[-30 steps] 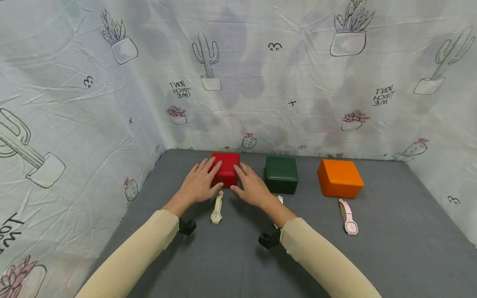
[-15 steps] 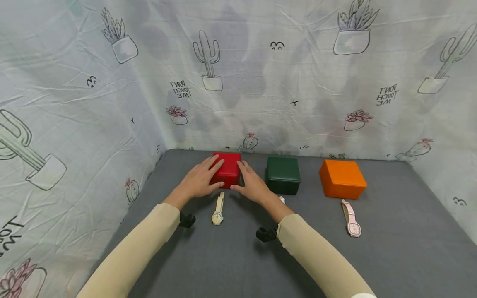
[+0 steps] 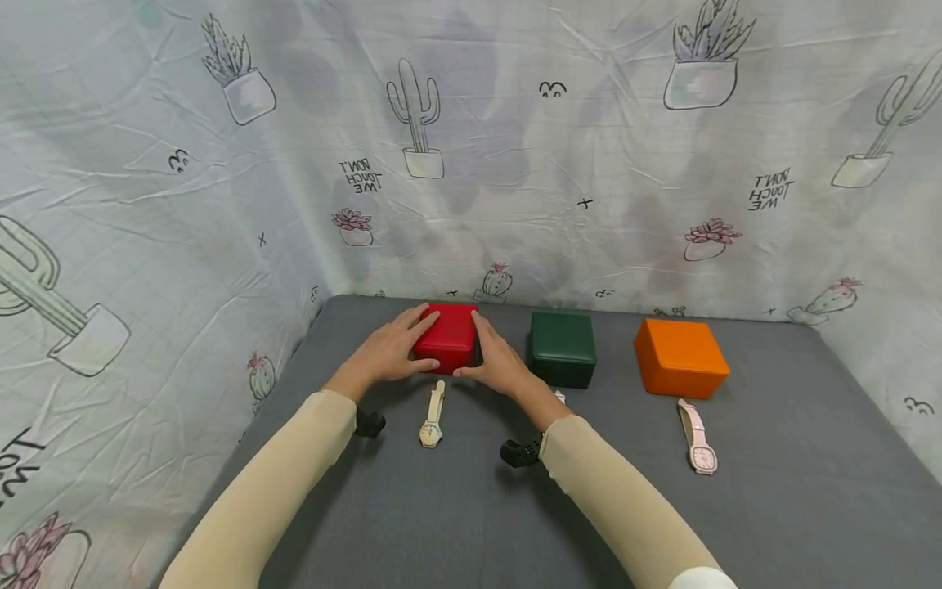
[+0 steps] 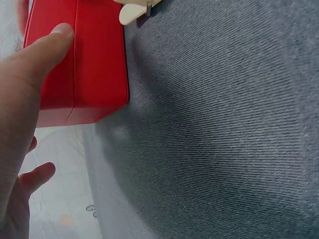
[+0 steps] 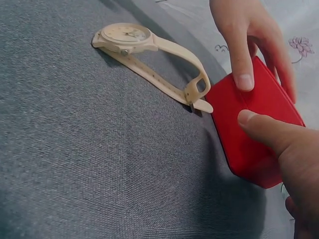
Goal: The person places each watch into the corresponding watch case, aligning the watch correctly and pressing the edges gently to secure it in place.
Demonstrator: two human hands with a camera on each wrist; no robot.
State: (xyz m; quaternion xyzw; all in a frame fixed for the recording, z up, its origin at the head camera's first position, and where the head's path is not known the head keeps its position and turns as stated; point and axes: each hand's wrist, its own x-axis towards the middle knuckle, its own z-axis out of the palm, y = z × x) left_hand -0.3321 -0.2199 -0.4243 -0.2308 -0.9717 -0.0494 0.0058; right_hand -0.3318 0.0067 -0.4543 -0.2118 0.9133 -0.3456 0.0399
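Observation:
A red box (image 3: 449, 334) with a hinged-looking lid seam stands at the back left of the grey surface. My left hand (image 3: 390, 350) grips it from the left, fingers over the top edge and thumb on the front face. From the right, my right hand (image 3: 504, 360) holds its side, the right thumb (image 5: 259, 124) also on the front. Both thumbs lie close to the seam, and the lid is down. A cream wristwatch (image 3: 432, 417) lies just in front of the box, its strap end near it, as the right wrist view shows.
To the right stand a green box (image 3: 562, 348) and an orange box (image 3: 680, 356). A pink watch (image 3: 698, 442) lies before the orange one. A white watch (image 3: 560, 397) is mostly hidden behind the right forearm. A cactus-print cloth (image 3: 471, 164) hangs behind.
Both hands have settled closer around the red box. My right fingers have moved off its top edge to its right side, and the thumbs have come onto the front. The lid stays down.

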